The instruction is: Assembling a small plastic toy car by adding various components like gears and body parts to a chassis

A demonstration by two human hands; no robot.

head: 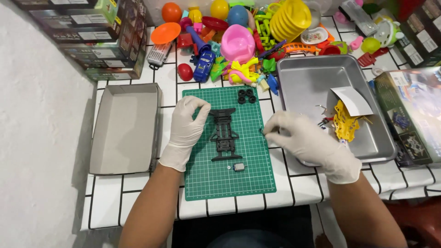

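Observation:
A black toy-car chassis point(224, 134) lies lengthwise on a green cutting mat point(216, 183). My left hand point(187, 126), in a white glove, rests on the mat at the chassis's left side, fingers curled against its upper edge. My right hand point(301, 136), also gloved, hovers at the mat's right edge with fingertips pinched together; whether a tiny part is between them is not visible. Several small black wheels point(246, 95) sit at the top of the mat. A small silver motor point(239, 166) lies below the chassis.
A metal tray point(303, 78) on the right holds a yellow parts frame point(344, 123) and a white paper. An empty grey box lid point(124, 128) lies left. Colourful plastic toys point(239, 43) crowd the back; cardboard boxes point(101, 36) stand far left, another box point(413, 115) right.

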